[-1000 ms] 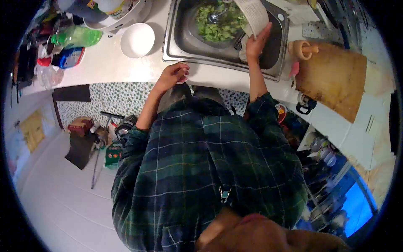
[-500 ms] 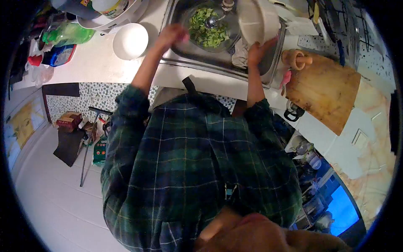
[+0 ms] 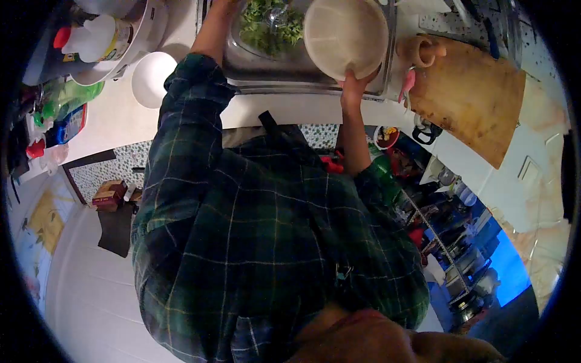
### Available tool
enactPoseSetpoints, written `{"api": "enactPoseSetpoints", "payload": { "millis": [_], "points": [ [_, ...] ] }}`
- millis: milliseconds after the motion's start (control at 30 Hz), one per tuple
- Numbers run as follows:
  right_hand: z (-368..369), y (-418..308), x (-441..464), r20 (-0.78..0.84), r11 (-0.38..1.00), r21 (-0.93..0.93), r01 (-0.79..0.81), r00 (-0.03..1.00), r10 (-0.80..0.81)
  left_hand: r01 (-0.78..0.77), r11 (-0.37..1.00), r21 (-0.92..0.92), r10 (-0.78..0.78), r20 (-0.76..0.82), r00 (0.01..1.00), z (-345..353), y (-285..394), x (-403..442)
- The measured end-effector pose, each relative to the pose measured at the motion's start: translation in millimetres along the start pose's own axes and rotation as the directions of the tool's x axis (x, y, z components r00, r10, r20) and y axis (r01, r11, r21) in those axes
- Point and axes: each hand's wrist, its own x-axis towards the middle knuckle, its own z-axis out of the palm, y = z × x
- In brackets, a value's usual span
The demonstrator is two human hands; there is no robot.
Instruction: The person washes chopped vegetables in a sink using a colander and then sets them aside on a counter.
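My right hand [image 3: 356, 83] grips the rim of a cream plastic bowl [image 3: 345, 36], which is tilted so that its round face shows over the right part of the sink [image 3: 290, 81]. Chopped green leaves [image 3: 269, 27] lie in a clear glass bowl in the sink, with a shiny round metal piece above them. Of my left arm, the bare forearm [image 3: 213, 30] reaches up past the leaves' left side. The left hand itself lies beyond the top edge of the view.
A white bowl [image 3: 151, 78] stands on the counter left of the sink, near a white tub [image 3: 142, 45] with bottles. To the right are a wooden mortar [image 3: 417, 51] and a wooden cutting board [image 3: 466, 100]. Shelves with clutter are below right.
My left hand has moved up and out of view. The cream bowl has turned from side-on to face-on and come lower and left with my right hand. The whole view has shifted.
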Motion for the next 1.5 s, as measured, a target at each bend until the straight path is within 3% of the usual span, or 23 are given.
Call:
{"api": "enactPoseSetpoints", "payload": {
  "millis": [33,67,100,167,200,267,300,367,433,633,700,733,767,900,967,1000,1033,1100,1133,1200,1300,1400,1500],
  "points": [
    [-4.8,0.1,-0.2,-0.002,1.0,0.008,-0.001,1.0,0.001,0.257,0.669,0.698,0.051,-0.388,0.92,14.3,-1.4,-8.6],
    [-9.1,0.6,-1.6,-0.031,0.999,0.042,-0.017,0.999,0.018,0.62,-0.057,0.782,0.369,-0.561,0.741,18.5,-4.0,-9.0],
    [-13.7,-1.7,-5.4,-0.054,0.997,0.064,-0.032,0.998,0.035,0.621,-0.056,0.782,0.369,-0.561,0.741,1.5,-16.1,-18.2],
    [-24.2,-5.7,-12.4,-0.056,0.997,0.066,-0.029,0.998,0.032,0.616,-0.344,0.709,0.338,-0.518,0.786,-42.8,-35.4,-49.5],
    [-25.6,-9.0,-15.1,-0.048,0.998,0.066,-0.016,0.999,0.019,0.616,-0.341,0.71,0.337,-0.519,0.785,-56.7,-36.1,-60.2],
    [-39.6,3.7,-9.3,-0.07,0.993,0.092,-0.069,0.995,0.076,0.589,-0.755,0.29,0.503,-0.322,0.802,-88.8,-18.7,-85.2],
    [-44.1,9.0,-9.1,-0.083,0.986,0.116,-0.117,0.988,0.127,0.538,-0.843,0.009,0.526,-0.196,0.828,-100.5,-8.8,-100.0],
    [-54.0,15.1,-11.1,-0.092,0.983,0.141,-0.119,0.987,0.133,0.401,-0.731,-0.552,0.46,0.035,0.887,-121.9,14.3,-122.1],
    [-59.7,19.8,-14.5,-0.094,0.98,0.161,-0.12,0.986,0.136,0.326,-0.549,-0.769,0.375,0.122,0.919,-129.0,20.5,-129.9],
    [-58.4,-0.7,-29.1,-0.143,0.963,0.239,-0.127,0.976,0.164,0.683,-0.445,-0.58,0.59,0.384,0.71,-166.7,-10.8,-80.8],
    [-57.7,-9.5,-32.5,-0.06,0.96,0.25,-0.127,0.987,0.146,0.736,-0.46,-0.496,0.653,0.373,0.659,-165.6,-23.3,-96.3],
    [-58.9,-3.2,-30.1,-0.065,0.957,0.264,-0.124,0.987,0.146,0.414,-0.483,-0.771,0.333,0.276,0.902,-135.9,-15.8,-112.2],
    [-61.4,9.9,-25.8,-0.003,0.939,0.292,-0.18,0.982,0.189,0.031,-0.344,-0.939,0.005,0.032,0.999,-120.5,-12.5,-114.1],
    [-42.3,-8.6,-26.9,0.248,0.923,0.149,-0.353,0.918,0.311,0.047,-0.32,-0.946,0.079,0.023,0.997,-139.3,-29.9,-125.4],
    [-22.7,-13.3,-19.1,0.243,0.923,0.027,-0.383,0.898,0.366,0.369,-0.312,-0.876,0.357,0.252,0.9,-165.1,-46.4,-125.6],
    [-14.8,-10.7,-12.5,0.335,0.915,-0.016,-0.402,0.86,0.384,0.204,-0.256,-0.945,0.268,0.133,0.954,-156.8,-35.3,-125.2],
    [-6.9,-9.0,-6.3,0.423,0.907,-0.062,-0.416,0.813,0.401,0.206,-0.249,-0.946,0.261,0.139,0.955,-157.3,-34.3,-126.0],
    [8.5,-8.3,1.5,0.462,0.878,-0.085,-0.471,0.762,0.454,-0.004,-0.119,-0.993,0.163,-0.024,0.986,-166.3,-36.0,-125.5],
    [15.0,-7.8,5.2,0.488,0.843,-0.11,-0.526,0.71,0.507,0.082,-0.245,-0.966,0.266,0.014,0.964,-170.8,-36.5,-123.5],
    [29.0,4.9,17.8,0.568,0.746,-0.09,-0.659,0.582,0.582,0.175,-0.298,-0.938,0.291,0.085,0.953,-186.9,-50.9,-129.3],
    [44.5,17.9,26.3,0.583,0.742,-0.026,-0.67,0.593,0.556,0.3,-0.408,-0.862,0.381,0.138,0.914,-175.4,-56.1,-131.8],
    [42.0,9.0,28.8,0.396,0.816,-0.048,-0.577,0.739,0.545,0.482,-0.557,-0.676,0.604,0.067,0.794,-174.4,-83.2,-135.5],
    [18.7,1.2,29.2,0.319,0.905,-0.075,-0.419,0.85,0.42,0.349,-0.519,-0.78,0.505,0.049,0.862,-152.5,-70.0,-140.2]
  ]
}}
